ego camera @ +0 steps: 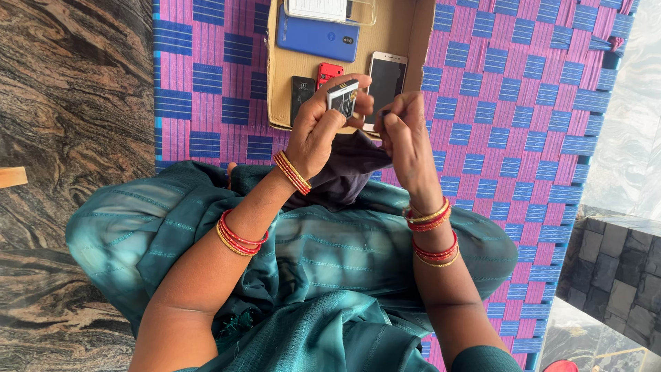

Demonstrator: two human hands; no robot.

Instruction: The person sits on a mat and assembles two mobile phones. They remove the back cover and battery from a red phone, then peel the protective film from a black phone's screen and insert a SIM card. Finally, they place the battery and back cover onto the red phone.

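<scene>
The left hand (318, 127) was clamped on a small grey battery (342, 97). The right hand (406, 138), just beside it, pinched a dark cloth (348, 172). Beyond both hands lay a cardboard tray (406, 34) holding phones.

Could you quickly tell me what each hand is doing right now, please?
Left hand: shut on a small grey phone battery, held up by the fingertips.
Right hand: fingers pinched on a dark cloth beneath the battery.
</scene>
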